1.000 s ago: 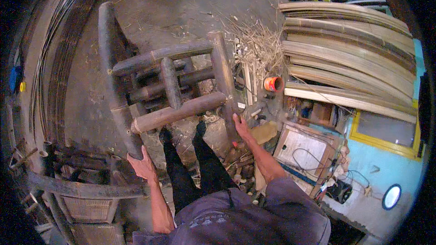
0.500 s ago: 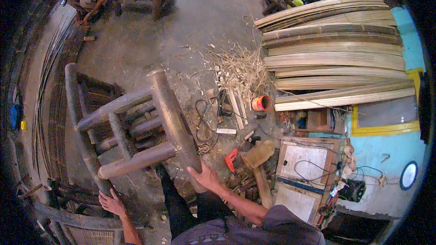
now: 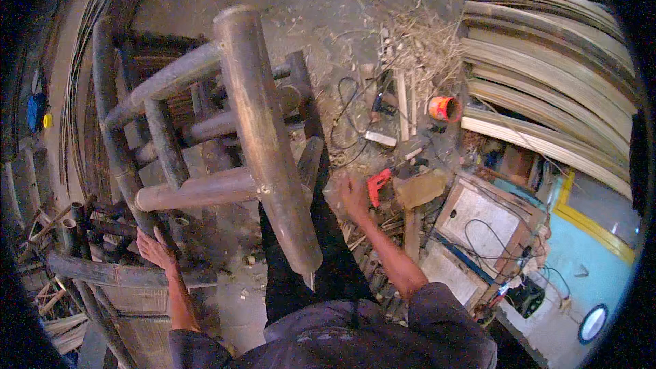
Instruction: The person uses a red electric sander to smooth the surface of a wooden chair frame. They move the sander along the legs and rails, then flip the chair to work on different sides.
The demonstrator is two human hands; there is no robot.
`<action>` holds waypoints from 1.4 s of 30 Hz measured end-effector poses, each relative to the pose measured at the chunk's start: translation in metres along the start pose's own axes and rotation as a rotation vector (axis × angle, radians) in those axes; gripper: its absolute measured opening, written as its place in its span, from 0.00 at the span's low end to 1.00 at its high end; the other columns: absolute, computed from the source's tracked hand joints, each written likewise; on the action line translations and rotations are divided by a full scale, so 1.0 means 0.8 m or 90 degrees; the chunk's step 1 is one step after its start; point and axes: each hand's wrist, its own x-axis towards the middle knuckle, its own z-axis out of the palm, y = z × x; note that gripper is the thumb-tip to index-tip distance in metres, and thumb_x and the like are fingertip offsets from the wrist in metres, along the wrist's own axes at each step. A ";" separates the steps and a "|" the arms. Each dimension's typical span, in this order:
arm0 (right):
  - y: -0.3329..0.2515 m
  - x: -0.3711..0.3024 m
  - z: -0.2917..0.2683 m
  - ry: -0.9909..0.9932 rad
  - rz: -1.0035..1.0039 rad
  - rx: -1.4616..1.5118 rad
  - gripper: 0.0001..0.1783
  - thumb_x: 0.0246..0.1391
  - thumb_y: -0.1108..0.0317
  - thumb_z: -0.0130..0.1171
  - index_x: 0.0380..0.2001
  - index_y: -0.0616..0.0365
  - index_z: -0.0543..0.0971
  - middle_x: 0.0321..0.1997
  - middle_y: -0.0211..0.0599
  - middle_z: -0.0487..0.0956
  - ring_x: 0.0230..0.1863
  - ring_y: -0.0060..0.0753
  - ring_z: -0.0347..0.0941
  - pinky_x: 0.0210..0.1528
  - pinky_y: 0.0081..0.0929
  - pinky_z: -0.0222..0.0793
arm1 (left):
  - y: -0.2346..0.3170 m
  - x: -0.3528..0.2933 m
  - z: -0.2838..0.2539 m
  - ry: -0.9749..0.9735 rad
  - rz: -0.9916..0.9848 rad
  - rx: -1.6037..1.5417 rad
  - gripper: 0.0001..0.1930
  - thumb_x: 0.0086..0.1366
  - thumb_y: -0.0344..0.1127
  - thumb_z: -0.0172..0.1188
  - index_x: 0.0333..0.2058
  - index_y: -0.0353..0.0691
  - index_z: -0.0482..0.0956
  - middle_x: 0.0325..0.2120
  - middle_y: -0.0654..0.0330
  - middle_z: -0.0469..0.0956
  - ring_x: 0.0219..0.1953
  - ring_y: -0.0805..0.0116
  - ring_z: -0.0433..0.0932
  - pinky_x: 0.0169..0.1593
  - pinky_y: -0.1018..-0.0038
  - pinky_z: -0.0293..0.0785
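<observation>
A bamboo chair frame (image 3: pixel 256 123) of thick dark poles and cross rungs stands tilted in front of me, its heaviest pole leaning over my legs. My left hand (image 3: pixel 157 249) is wrapped round the lower end of its left pole. Away from the frame, my right hand (image 3: pixel 350 195) hangs just left of a red power drill (image 3: pixel 378 186) on the floor; motion smears its fingers, and I see nothing held in it. Beside the drill lies a wooden block (image 3: pixel 419 190).
An orange-red tin (image 3: pixel 445 108) stands by a heap of shavings (image 3: pixel 427 44). Bundled bamboo slats (image 3: pixel 547 61) are stacked at right, above a worn cabinet (image 3: pixel 478 225). A black cable (image 3: pixel 342 140) loops on the floor. Another bamboo piece (image 3: pixel 123 270) stands at lower left.
My right hand has let go of the thick pole and moved right toward the drill. The chair frame has tilted closer to me; my left hand keeps its hold. The view has shifted.
</observation>
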 end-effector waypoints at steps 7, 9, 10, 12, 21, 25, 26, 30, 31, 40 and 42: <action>0.180 0.208 0.124 0.018 0.029 -0.049 0.29 0.62 0.46 0.41 0.32 0.66 0.74 0.29 0.55 0.76 0.35 0.56 0.72 0.39 0.42 0.65 | -0.059 0.025 0.048 0.011 0.026 0.006 0.29 0.68 0.54 0.43 0.59 0.40 0.62 0.54 0.51 0.67 0.57 0.54 0.64 0.57 0.60 0.59; 0.212 0.240 0.156 -0.017 0.029 -0.071 0.31 0.62 0.45 0.38 0.36 0.66 0.74 0.34 0.59 0.76 0.40 0.59 0.72 0.44 0.44 0.65 | -0.057 0.038 0.055 0.031 0.054 -0.038 0.28 0.69 0.52 0.43 0.59 0.36 0.62 0.54 0.47 0.67 0.57 0.52 0.63 0.58 0.59 0.59; 0.213 0.251 0.170 -0.058 0.038 -0.099 0.32 0.62 0.44 0.37 0.39 0.67 0.75 0.38 0.60 0.76 0.44 0.60 0.72 0.46 0.44 0.64 | -0.059 0.035 0.053 0.025 0.057 -0.042 0.28 0.69 0.52 0.43 0.59 0.36 0.62 0.54 0.47 0.67 0.57 0.51 0.63 0.58 0.60 0.59; 0.196 0.265 0.196 -0.114 0.092 -0.113 0.36 0.62 0.42 0.34 0.44 0.68 0.74 0.44 0.63 0.75 0.50 0.62 0.69 0.51 0.44 0.63 | -0.068 0.025 0.051 0.015 0.054 -0.055 0.28 0.68 0.51 0.44 0.59 0.36 0.63 0.54 0.46 0.66 0.57 0.50 0.63 0.58 0.60 0.59; 0.220 0.393 0.272 -0.042 0.050 0.058 0.42 0.62 0.38 0.29 0.52 0.70 0.70 0.48 0.54 0.75 0.52 0.50 0.69 0.55 0.40 0.61 | -0.082 0.035 0.038 0.015 0.020 -0.188 0.28 0.68 0.50 0.45 0.58 0.34 0.63 0.54 0.43 0.66 0.56 0.48 0.64 0.57 0.61 0.61; 0.119 0.377 0.253 -0.210 0.190 0.210 0.45 0.60 0.33 0.27 0.50 0.69 0.72 0.46 0.44 0.76 0.49 0.38 0.70 0.54 0.33 0.61 | -0.073 0.018 0.008 0.019 -0.032 -0.196 0.28 0.68 0.50 0.46 0.58 0.33 0.63 0.54 0.43 0.66 0.56 0.48 0.64 0.57 0.61 0.61; 0.124 0.377 0.249 -0.197 0.172 0.227 0.46 0.60 0.33 0.27 0.50 0.69 0.73 0.46 0.44 0.76 0.49 0.39 0.70 0.55 0.33 0.61 | -0.066 0.021 0.010 0.018 -0.029 -0.206 0.28 0.68 0.50 0.46 0.58 0.33 0.63 0.54 0.43 0.66 0.56 0.48 0.64 0.57 0.61 0.61; 0.161 0.383 0.258 -0.199 0.227 0.137 0.48 0.59 0.31 0.24 0.51 0.67 0.72 0.46 0.43 0.77 0.48 0.38 0.70 0.54 0.32 0.61 | -0.067 0.020 0.007 0.012 -0.043 -0.220 0.28 0.68 0.50 0.46 0.58 0.33 0.63 0.55 0.42 0.66 0.56 0.48 0.65 0.57 0.62 0.61; 0.186 0.392 0.266 -0.197 0.222 0.170 0.48 0.59 0.31 0.24 0.51 0.67 0.72 0.46 0.43 0.77 0.48 0.38 0.70 0.54 0.32 0.62 | -0.069 0.020 0.010 0.012 -0.044 -0.227 0.28 0.68 0.50 0.46 0.58 0.33 0.63 0.55 0.42 0.66 0.56 0.48 0.65 0.57 0.62 0.61; 0.172 0.385 0.286 -0.220 0.324 0.150 0.45 0.60 0.33 0.26 0.51 0.66 0.72 0.40 0.41 0.78 0.40 0.38 0.72 0.46 0.34 0.66 | -0.083 0.002 0.011 -0.010 -0.106 -0.255 0.28 0.68 0.50 0.47 0.58 0.32 0.63 0.55 0.42 0.66 0.56 0.47 0.65 0.57 0.62 0.61; 0.237 0.408 0.268 -0.191 0.240 0.082 0.42 0.61 0.36 0.28 0.51 0.65 0.72 0.40 0.41 0.78 0.40 0.39 0.72 0.46 0.35 0.66 | -0.058 0.039 0.023 -0.014 -0.077 -0.301 0.28 0.68 0.50 0.47 0.58 0.32 0.63 0.55 0.42 0.66 0.56 0.47 0.65 0.57 0.62 0.61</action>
